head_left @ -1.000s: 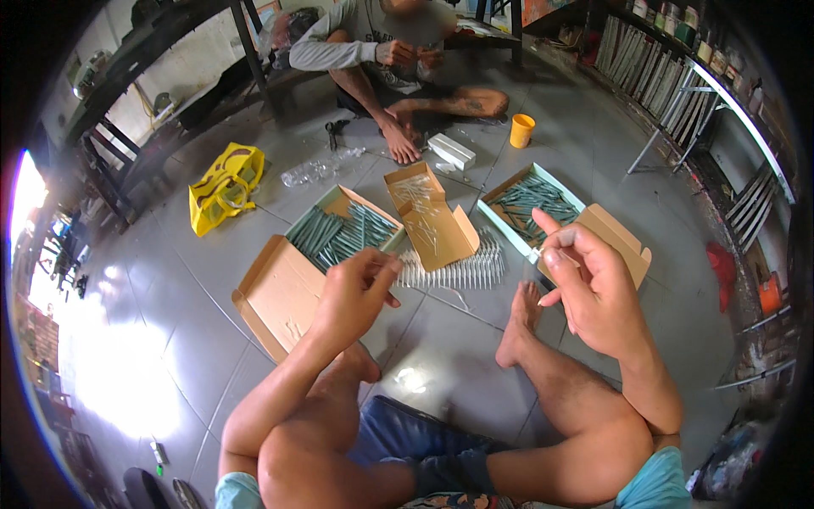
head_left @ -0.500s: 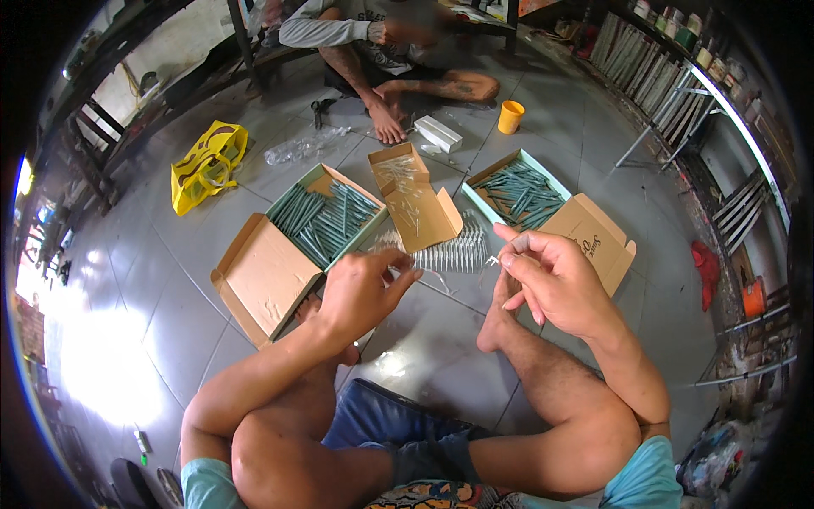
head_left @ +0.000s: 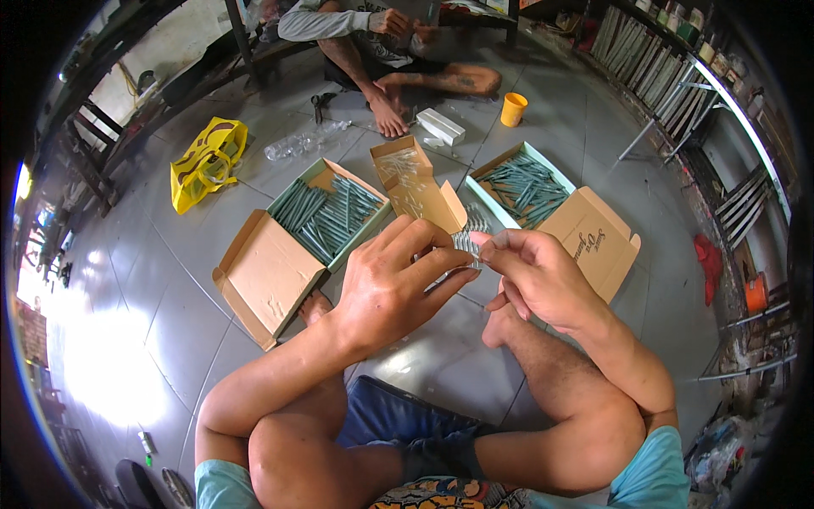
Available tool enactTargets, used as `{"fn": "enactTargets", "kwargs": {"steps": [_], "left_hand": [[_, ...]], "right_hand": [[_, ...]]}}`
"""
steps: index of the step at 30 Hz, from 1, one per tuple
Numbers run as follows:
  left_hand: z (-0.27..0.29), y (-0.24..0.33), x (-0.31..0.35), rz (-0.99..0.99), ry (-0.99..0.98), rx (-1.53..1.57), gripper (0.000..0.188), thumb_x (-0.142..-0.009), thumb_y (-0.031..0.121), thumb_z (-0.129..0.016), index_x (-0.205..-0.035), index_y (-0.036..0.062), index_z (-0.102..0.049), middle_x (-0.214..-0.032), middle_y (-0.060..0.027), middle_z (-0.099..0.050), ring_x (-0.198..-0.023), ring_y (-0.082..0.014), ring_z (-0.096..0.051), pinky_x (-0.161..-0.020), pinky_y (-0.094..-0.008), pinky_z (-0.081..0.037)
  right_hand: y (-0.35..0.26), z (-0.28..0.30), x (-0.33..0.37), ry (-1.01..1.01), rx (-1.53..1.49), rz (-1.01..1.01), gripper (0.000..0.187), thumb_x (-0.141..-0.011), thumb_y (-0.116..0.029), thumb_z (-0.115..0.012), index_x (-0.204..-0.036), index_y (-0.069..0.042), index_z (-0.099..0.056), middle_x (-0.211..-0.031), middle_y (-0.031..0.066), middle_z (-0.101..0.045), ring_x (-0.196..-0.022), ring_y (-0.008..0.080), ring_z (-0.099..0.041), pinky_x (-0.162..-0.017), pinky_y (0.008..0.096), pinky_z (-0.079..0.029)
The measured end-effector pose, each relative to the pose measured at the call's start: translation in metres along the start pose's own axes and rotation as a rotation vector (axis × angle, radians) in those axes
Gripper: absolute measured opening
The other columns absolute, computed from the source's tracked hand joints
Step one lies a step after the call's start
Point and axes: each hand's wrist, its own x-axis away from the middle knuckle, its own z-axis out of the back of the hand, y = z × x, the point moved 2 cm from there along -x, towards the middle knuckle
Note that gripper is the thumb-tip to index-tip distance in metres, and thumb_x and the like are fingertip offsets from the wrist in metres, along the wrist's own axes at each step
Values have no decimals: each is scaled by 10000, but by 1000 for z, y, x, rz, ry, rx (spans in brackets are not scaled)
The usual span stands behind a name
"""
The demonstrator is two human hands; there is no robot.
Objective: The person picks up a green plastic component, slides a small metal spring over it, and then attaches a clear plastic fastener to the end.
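My left hand (head_left: 394,276) and my right hand (head_left: 538,276) meet in front of me above the floor, fingertips pinched close together. Between them is a small, shiny, clear-looking piece (head_left: 475,257), partly covered by the fingers; its kind is too small to make out. Just beyond, a row of thin silvery pieces (head_left: 480,220) lies on the floor, mostly hidden by my hands. A small cardboard box (head_left: 437,205) holds tiny clear pieces. On either side, an open box (head_left: 360,244) and another open box (head_left: 555,174) hold many dark green, pen-like sticks (head_left: 318,216).
Across from me a person (head_left: 386,51) sits cross-legged on the tiled floor. Near them are a yellow cup (head_left: 513,110), a white carton (head_left: 441,126), crumpled clear plastic (head_left: 309,142) and scissors-like dark tool (head_left: 320,106). A yellow bag (head_left: 203,165) stands left; a metal-framed rack (head_left: 712,81) lines the right.
My left hand has moved right and my right hand slightly left, so their fingertips now meet. The person opposite has lowered their hands somewhat apart.
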Motion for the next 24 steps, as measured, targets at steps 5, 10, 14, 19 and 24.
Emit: {"fn": "enactTargets", "kwargs": {"steps": [5, 10, 14, 19, 24], "left_hand": [[0, -1, 1, 11, -27, 3, 236, -681, 73, -842, -894, 92, -740, -820, -33, -624, -722, -204, -619, -606, -333, -517], [0, -1, 1, 24, -48, 5, 222, -697, 68, -829, -900, 88, -742, -830, -32, -630, -727, -199, -626, -616, -334, -525], [-2, -3, 3, 34, -63, 12, 197, -724, 60, -811, -906, 69, -737, -848, -47, -632, -737, -205, -634, -617, -320, -531], [-5, -5, 5, 168, -88, 115, 146, -794, 73, -783, -921, 42, -718, -882, -57, -635, -711, -167, -623, -593, -279, -511], [1, -6, 2, 539, -119, 347, 158, -865, 128, -751, -948, 9, -687, -821, -37, -627, -685, -117, -601, -615, -232, -482]], "right_hand": [[-2, -2, -1, -20, 19, -40, 360, -1004, -324, -574, -1056, 26, -642, -671, 24, -556, -423, 64, -438, -591, 311, -579], [-2, -3, -1, -15, 10, -35, 363, -998, -344, -588, -1026, 15, -638, -632, 4, -529, -406, 52, -422, -580, 305, -574], [-3, -5, 0, -1, -25, -27, 369, -979, -370, -622, -987, -1, -631, -556, -42, -481, -379, 32, -397, -558, 290, -564], [-1, -2, 0, -5, -50, -37, 329, -991, -321, -608, -1014, 6, -631, -592, -34, -505, -388, 34, -406, -557, 286, -565], [0, 12, -2, -52, -266, 35, 229, -1008, -200, -557, -1018, 20, -621, -713, 12, -588, -431, 32, -442, -545, 266, -548]]}}
